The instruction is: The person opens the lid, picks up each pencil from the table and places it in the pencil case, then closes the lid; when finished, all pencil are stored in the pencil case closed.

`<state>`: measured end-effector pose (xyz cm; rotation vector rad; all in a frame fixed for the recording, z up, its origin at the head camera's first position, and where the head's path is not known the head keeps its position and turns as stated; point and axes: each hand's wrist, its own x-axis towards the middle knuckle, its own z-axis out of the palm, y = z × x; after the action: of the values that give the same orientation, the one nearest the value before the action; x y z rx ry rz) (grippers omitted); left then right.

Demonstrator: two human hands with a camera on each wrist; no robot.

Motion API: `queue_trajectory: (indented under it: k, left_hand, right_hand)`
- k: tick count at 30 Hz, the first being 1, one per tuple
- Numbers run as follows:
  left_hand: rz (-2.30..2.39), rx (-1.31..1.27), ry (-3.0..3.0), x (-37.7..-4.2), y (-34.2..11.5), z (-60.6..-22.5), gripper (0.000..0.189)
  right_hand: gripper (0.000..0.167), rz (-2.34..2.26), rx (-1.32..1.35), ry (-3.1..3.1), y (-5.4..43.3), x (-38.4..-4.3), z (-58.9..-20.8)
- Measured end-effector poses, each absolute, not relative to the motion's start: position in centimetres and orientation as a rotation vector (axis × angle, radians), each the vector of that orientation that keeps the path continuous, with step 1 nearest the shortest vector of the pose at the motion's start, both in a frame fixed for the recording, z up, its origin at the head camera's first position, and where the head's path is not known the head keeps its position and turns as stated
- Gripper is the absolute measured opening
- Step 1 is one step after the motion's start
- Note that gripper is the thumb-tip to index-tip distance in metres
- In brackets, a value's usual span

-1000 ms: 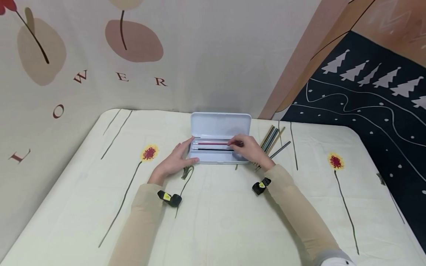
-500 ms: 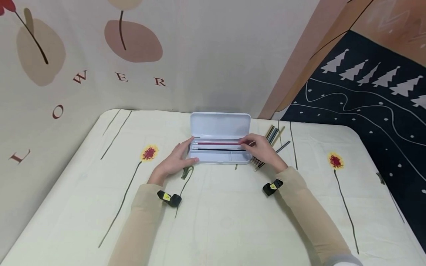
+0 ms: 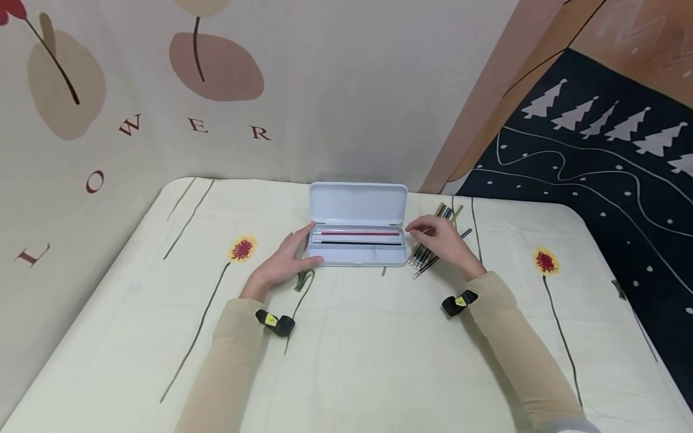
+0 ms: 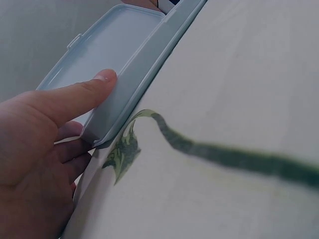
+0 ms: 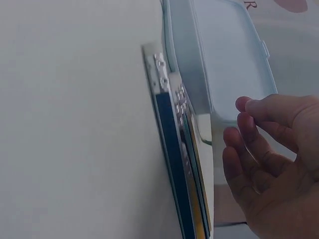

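Observation:
A pale blue pencil case [image 3: 346, 255] lies with its lid [image 3: 357, 203] raised. Inside it, a red pencil [image 3: 357, 233] and a dark pencil [image 3: 357, 243] lie side by side. My left hand [image 3: 281, 263] holds the case at its left end; in the left wrist view the thumb [image 4: 94, 89] presses the front wall and the fingers are partly hidden behind the corner. Just off the case's right end is my right hand [image 3: 441, 239], above several pencils [image 3: 422, 255]. Its fingers are loosely bent and nothing is held in the right wrist view [image 5: 274, 144].
One dark pencil [image 3: 433, 264] lies at an angle beside the pile, eraser end toward me. Below is a cream cloth [image 3: 346, 361] printed with flowers. A pale printed wall [image 3: 346, 108] stands close behind the case, and a dark tree-patterned cloth [image 3: 595, 174] hangs at right.
My right hand has drawn away to the right from over the red pencil, leaving it in the case, and is now off the case's right end. The left hand has stayed in place.

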<state>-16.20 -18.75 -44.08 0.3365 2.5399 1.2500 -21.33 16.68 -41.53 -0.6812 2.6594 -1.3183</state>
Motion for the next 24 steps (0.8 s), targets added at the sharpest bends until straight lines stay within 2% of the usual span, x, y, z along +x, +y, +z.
queue_trajectory:
  k: [24]
  left_hand:
    - [1.243, 0.323, 2.534, -16.2, -18.7, -44.0, 0.086]
  right_hand:
    - [0.019, -1.23, -0.493, 2.763, 22.0, -21.6, -42.5]
